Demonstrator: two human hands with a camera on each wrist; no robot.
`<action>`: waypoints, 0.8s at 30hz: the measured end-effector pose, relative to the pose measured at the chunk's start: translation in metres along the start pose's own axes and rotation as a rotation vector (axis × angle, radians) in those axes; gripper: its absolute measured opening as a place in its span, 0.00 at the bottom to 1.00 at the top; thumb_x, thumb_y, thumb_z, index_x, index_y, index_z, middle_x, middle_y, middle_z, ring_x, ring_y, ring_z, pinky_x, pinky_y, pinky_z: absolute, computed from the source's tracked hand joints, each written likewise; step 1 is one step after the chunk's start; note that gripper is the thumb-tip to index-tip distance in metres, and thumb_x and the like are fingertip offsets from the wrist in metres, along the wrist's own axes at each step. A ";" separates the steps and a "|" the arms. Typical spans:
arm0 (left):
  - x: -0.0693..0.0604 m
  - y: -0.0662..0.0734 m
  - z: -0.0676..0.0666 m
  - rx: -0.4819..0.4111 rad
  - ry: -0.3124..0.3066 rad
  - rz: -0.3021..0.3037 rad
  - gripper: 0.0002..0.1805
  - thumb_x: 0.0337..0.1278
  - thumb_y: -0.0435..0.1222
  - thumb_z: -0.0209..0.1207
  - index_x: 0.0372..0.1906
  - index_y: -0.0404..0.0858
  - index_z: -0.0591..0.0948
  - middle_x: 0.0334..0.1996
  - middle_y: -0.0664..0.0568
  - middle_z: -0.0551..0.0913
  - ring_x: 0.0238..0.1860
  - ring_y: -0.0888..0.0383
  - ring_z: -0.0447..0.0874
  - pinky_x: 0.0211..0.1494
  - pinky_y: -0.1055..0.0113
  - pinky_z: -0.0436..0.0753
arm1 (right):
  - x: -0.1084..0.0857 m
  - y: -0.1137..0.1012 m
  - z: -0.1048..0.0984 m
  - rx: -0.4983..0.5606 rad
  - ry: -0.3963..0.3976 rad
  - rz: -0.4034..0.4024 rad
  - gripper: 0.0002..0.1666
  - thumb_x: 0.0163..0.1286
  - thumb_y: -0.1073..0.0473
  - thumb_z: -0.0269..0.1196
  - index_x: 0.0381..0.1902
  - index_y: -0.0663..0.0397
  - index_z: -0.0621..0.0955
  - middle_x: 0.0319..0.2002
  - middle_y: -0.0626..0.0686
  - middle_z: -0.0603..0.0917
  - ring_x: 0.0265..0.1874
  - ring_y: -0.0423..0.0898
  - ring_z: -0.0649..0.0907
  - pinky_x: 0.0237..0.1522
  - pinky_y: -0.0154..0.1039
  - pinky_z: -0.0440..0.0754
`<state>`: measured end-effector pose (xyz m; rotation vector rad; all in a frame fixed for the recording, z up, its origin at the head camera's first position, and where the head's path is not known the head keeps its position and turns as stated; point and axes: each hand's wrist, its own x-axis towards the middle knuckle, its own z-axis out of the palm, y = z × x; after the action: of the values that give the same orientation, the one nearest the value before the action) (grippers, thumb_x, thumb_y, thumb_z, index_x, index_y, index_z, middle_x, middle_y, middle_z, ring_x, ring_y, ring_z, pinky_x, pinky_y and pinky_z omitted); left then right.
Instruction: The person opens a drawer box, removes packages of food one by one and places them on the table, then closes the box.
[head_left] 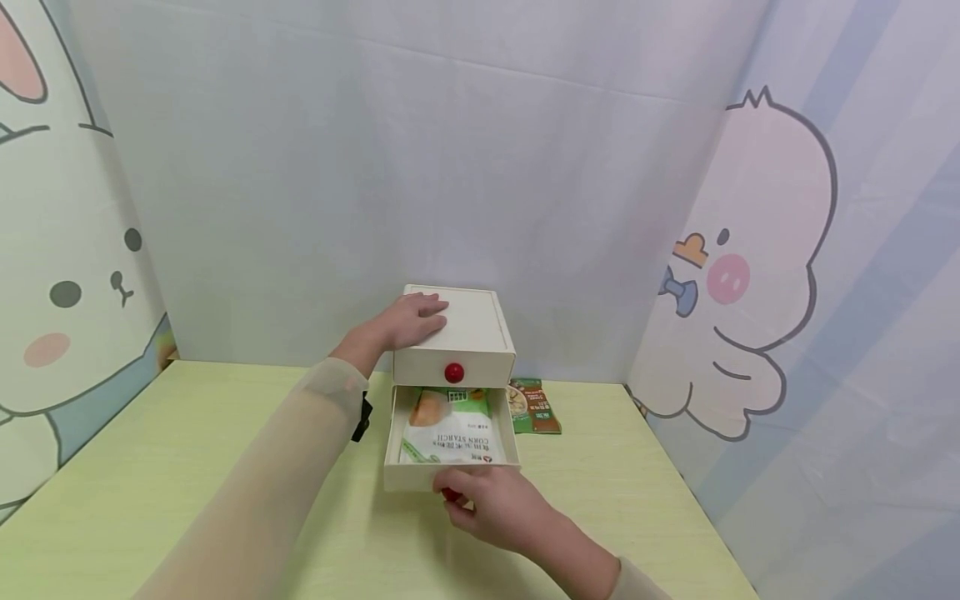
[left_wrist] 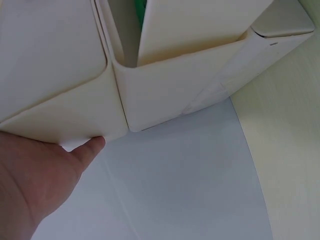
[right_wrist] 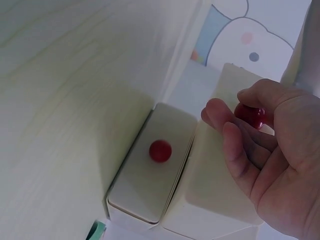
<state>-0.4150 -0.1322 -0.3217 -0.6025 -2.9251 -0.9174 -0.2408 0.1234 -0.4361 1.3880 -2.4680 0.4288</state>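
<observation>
A white drawer cabinet [head_left: 465, 317] stands at the back of the table. My left hand [head_left: 411, 322] rests on its top with fingers extended; in the left wrist view, part of the hand [left_wrist: 40, 175] lies against a white panel. Below the top drawer, another drawer [head_left: 513, 433] is pulled out, holding a white, green and orange corn starch bag [head_left: 453, 433]. My right hand [head_left: 498, 504] pinches that drawer's red knob [head_left: 451, 494] between thumb and fingers. The right wrist view shows the hand [right_wrist: 270, 155] curled about the knob [right_wrist: 250, 115].
The top drawer is closed, with its own red knob [head_left: 453, 372]. Beneath the pulled-out drawer is a closed drawer with a red knob [right_wrist: 160, 151]. A green and brown food packet [head_left: 536, 407] lies right of the cabinet on the pale table [head_left: 615, 500]. A curtain [head_left: 300, 167] hangs behind.
</observation>
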 end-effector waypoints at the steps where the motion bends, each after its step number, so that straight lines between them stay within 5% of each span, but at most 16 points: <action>1: 0.000 0.000 0.000 -0.002 0.000 0.000 0.34 0.86 0.53 0.45 0.87 0.46 0.66 0.91 0.47 0.55 0.92 0.41 0.41 0.92 0.36 0.46 | 0.000 -0.001 0.000 -0.003 0.000 -0.002 0.11 0.72 0.63 0.74 0.49 0.45 0.87 0.36 0.40 0.90 0.32 0.27 0.81 0.38 0.14 0.76; 24: 0.000 0.000 0.000 0.007 -0.001 -0.014 0.34 0.86 0.54 0.45 0.87 0.47 0.65 0.91 0.48 0.55 0.92 0.41 0.42 0.92 0.35 0.46 | -0.010 -0.012 0.001 -0.022 -0.009 -0.020 0.11 0.72 0.61 0.74 0.50 0.42 0.87 0.34 0.37 0.88 0.29 0.28 0.79 0.34 0.12 0.69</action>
<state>-0.4154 -0.1322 -0.3219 -0.5835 -2.9358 -0.9080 -0.2258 0.1246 -0.4390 1.4077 -2.4563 0.3907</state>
